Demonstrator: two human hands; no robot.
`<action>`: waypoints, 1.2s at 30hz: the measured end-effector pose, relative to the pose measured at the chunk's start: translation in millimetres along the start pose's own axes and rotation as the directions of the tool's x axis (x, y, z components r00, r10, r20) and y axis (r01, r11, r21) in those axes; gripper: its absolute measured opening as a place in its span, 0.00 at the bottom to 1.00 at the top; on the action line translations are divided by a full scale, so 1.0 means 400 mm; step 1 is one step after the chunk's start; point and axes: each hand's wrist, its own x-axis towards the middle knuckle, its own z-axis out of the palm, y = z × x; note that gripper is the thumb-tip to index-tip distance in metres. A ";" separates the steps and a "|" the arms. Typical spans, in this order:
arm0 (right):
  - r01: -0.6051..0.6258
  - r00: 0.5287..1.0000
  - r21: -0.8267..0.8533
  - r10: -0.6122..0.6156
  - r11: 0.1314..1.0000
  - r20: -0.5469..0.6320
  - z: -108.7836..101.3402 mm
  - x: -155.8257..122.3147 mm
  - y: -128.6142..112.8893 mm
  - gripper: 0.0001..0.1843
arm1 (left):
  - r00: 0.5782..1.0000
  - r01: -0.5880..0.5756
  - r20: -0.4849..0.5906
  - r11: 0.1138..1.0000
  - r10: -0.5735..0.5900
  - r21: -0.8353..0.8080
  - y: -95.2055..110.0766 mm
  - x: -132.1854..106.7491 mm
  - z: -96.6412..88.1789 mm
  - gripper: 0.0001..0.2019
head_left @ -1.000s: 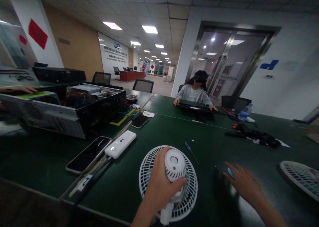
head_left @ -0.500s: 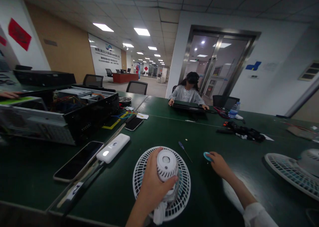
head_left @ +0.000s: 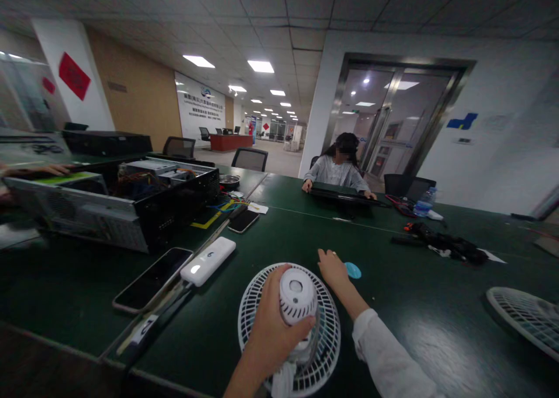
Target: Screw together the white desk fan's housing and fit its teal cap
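My left hand (head_left: 279, 322) is wrapped round the white motor housing (head_left: 297, 296) of a fan, its thumb on the near right side. Under the housing lies the round white fan grille (head_left: 247, 305), flat on the table. Right of it, my right hand (head_left: 332, 269) is down at the tabletop with its fingers bent together. Whatever those fingers grip is hidden; no screwdriver shows there now. A light-blue disc (head_left: 353, 270) lies loose just right of that hand.
An open computer case (head_left: 174, 197) stands at the left, with a phone (head_left: 152, 280), a white power bank (head_left: 208, 261) and a second phone (head_left: 243, 221) nearby. Another fan grille (head_left: 524, 316) lies at the right. Across the table a person (head_left: 338, 168) holds a dark panel (head_left: 345, 197).
My right hand has let go of the blue disc and moved left, over the spot where a screwdriver lay. The left hand stays on the housing. The view has shifted slightly.
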 end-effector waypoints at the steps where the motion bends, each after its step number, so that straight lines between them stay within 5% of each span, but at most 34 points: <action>1: -0.015 1.000 0.009 0.015 1.000 0.007 0.003 0.005 -0.004 0.17 | 1.000 -0.013 -0.014 1.000 0.013 -0.003 0.000 -0.002 0.001 0.36; 8: 0.017 1.000 0.184 -0.014 0.983 -0.018 -0.041 -0.002 0.011 0.16 | 1.000 0.013 -0.021 1.000 -0.013 -0.001 0.001 -0.015 0.003 0.37; 11: 0.081 0.984 0.312 -0.027 0.947 -0.173 -0.131 -0.013 0.009 0.16 | 1.000 -0.013 -0.013 1.000 0.013 -0.003 0.001 -0.015 0.004 0.37; 15: 0.289 0.900 0.491 -0.060 0.822 -0.431 -0.278 -0.078 -0.033 0.21 | 0.998 -0.029 -0.064 0.999 0.027 -0.026 0.001 -0.016 0.009 0.35; 17: 0.425 0.850 0.579 -0.088 0.695 -0.519 -0.330 -0.134 -0.072 0.20 | 0.997 -0.048 -0.064 0.998 0.046 -0.031 -0.001 -0.017 0.011 0.35; 19: 0.639 0.768 0.725 -0.150 0.258 -0.623 -0.356 -0.190 -0.112 0.16 | 0.996 -0.067 -0.054 0.997 0.065 -0.036 -0.004 -0.018 0.010 0.34; 21: 0.670 0.733 0.737 -0.230 0.085 -0.640 -0.360 -0.230 -0.142 0.16 | 0.996 -0.072 -0.050 0.997 0.070 -0.039 -0.006 -0.018 0.009 0.35; 28: 0.746 0.663 0.640 -0.283 0.182 -0.693 -0.330 -0.235 -0.158 0.20 | 0.996 -0.079 -0.036 0.996 0.078 -0.030 -0.008 -0.016 0.009 0.35; 36: 0.735 0.673 0.657 -0.306 0.170 -0.674 -0.328 -0.235 -0.163 0.21 | 0.997 -0.071 -0.027 0.997 0.070 -0.030 0.001 -0.016 0.011 0.33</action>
